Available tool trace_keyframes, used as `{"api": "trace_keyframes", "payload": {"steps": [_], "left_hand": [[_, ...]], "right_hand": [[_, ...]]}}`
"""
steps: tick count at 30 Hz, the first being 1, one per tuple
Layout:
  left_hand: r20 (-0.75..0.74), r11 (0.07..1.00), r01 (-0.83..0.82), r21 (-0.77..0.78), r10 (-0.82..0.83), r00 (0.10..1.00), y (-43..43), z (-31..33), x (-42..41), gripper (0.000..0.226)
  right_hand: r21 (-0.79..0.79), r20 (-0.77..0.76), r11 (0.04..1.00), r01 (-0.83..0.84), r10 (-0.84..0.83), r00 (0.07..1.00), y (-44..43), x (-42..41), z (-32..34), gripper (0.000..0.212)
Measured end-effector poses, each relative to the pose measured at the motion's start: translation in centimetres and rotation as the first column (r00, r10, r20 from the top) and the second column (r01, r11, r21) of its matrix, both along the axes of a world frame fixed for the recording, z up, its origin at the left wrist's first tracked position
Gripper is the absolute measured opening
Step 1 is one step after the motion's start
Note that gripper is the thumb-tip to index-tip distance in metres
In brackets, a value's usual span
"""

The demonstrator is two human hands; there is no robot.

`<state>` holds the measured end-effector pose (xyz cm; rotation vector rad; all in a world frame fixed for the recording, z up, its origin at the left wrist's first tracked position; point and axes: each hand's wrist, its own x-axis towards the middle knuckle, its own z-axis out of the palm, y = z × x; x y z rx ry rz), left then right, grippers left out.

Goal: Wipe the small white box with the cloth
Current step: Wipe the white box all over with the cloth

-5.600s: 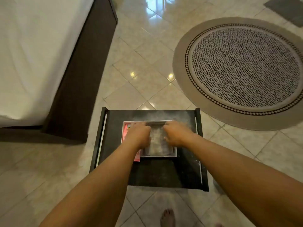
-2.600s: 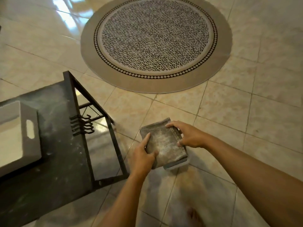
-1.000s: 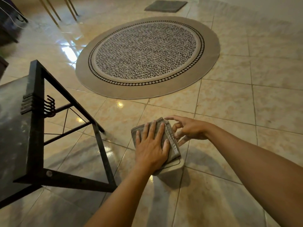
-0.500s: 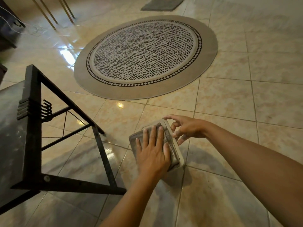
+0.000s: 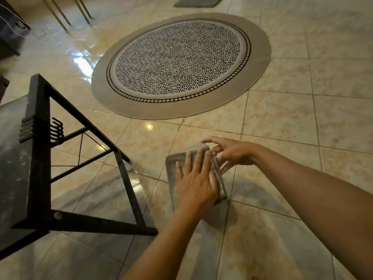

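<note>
A grey folded cloth (image 5: 173, 166) lies over the small white box on the tiled floor, hiding the box almost entirely. My left hand (image 5: 195, 182) presses flat on top of the cloth, fingers stretched and pointing away from me. My right hand (image 5: 234, 152) is at the right far corner of the bundle, fingertips pinching its edge and steadying it. Both forearms reach in from the lower right.
A black metal side table (image 5: 38, 158) with hooks on its frame stands close on the left. A round patterned rug (image 5: 181, 63) lies on the floor beyond my hands. A dark mat (image 5: 197, 2) and thin gold legs (image 5: 60, 15) are farther back.
The box with the cloth came off the tray on the table and down to the floor on the right. My left hand went flat onto the cloth, which now hides the box's white rim.
</note>
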<state>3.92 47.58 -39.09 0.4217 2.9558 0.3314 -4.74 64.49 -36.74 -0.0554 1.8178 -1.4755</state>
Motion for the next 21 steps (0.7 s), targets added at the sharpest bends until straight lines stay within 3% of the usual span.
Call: {"api": "trace_keyframes", "payload": {"steps": [6,10,13,17,21], "left_hand": [[0.040,0.988,-0.148,0.041,0.146,0.988,-2.2,-0.5,-2.7,0.060],[0.024,0.997,-0.078,-0.016,0.078,0.997,-0.7,-0.3,1.2,0.059],[-0.005,0.999,-0.032,-0.013,0.032,0.999,0.4,-0.2,-0.7,0.060],[0.049,0.993,-0.116,0.014,0.115,0.992,-1.6,-0.3,-3.7,0.060],[0.068,0.991,-0.133,0.018,0.132,0.989,-1.8,-0.1,0.2,0.060]], "right_hand": [[-0.013,-0.007,0.999,0.030,-0.030,1.000,0.1,0.3,-0.2,0.082],[-0.016,0.003,1.000,0.011,-0.011,1.000,0.0,-0.1,-0.3,0.083],[-0.015,-0.003,1.000,-0.007,0.007,1.000,-0.1,-0.1,-0.3,0.085],[-0.009,-0.015,1.000,0.015,-0.015,1.000,-0.1,0.1,-0.3,0.083],[-0.011,-0.007,1.000,0.017,-0.017,1.000,-0.1,-0.2,-0.5,0.080]]}}
